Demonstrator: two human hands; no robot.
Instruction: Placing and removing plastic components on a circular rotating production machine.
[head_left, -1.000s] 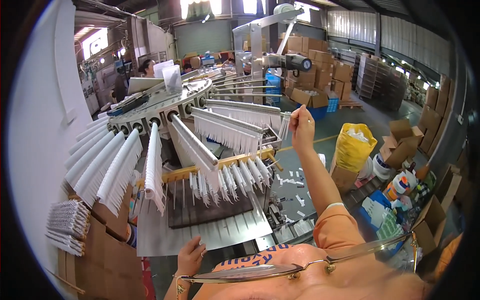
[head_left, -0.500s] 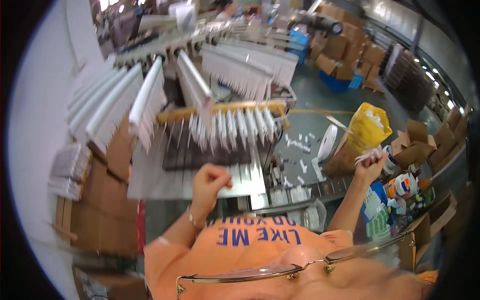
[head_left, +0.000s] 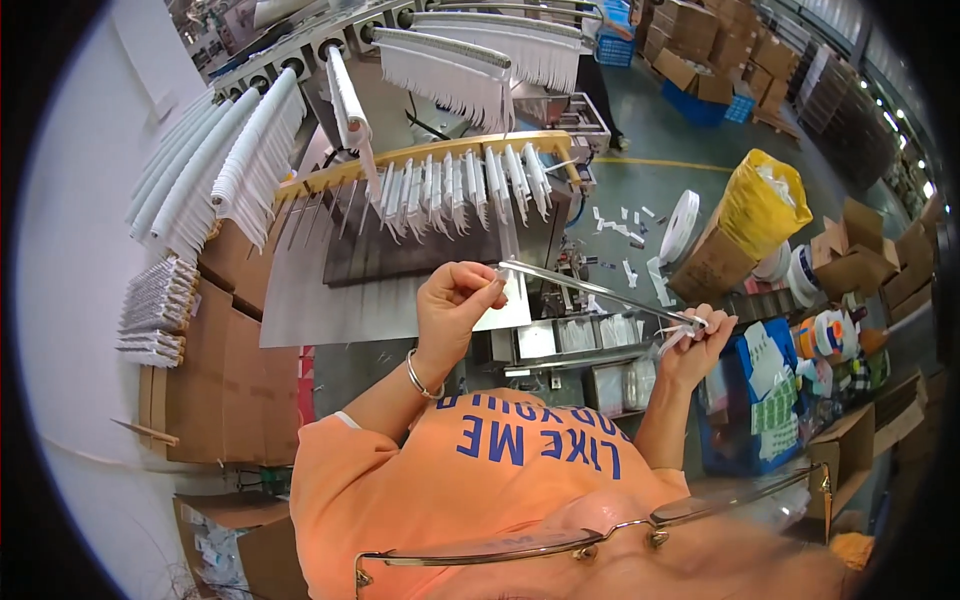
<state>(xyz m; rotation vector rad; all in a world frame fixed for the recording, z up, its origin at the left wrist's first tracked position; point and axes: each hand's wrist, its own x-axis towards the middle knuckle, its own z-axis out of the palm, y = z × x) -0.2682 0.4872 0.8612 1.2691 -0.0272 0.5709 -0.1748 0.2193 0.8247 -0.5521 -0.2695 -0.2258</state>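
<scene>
My right hand [head_left: 703, 340] is closed around the end of a long thin metal rod [head_left: 600, 293], with some white strips [head_left: 672, 342] bunched in the same fingers. The rod slants up to the left, and its far end comes beside the fingers of my left hand [head_left: 460, 300]. Thumb and fingers of that hand are pinched together; whatever they hold is too small to make out. Beyond my hands, a wooden bar [head_left: 410, 155] carries metal rods, several of them threaded with hanging white strips [head_left: 455, 190]. A grey metal sheet [head_left: 320, 310] lies below the bar.
Fringed white rolls [head_left: 265, 120] stick out from a machine at the far left. To the right stand a carton with a yellow bag [head_left: 765, 195], a white reel [head_left: 680, 225] and a blue bin [head_left: 730, 440]. White scraps [head_left: 625, 228] litter the floor. Tall cartons [head_left: 230, 370] stand left.
My left hand has moved up and right, to the rod's tip. The right hand has come down and left, swinging the rod across toward the left hand. The view has shifted.
</scene>
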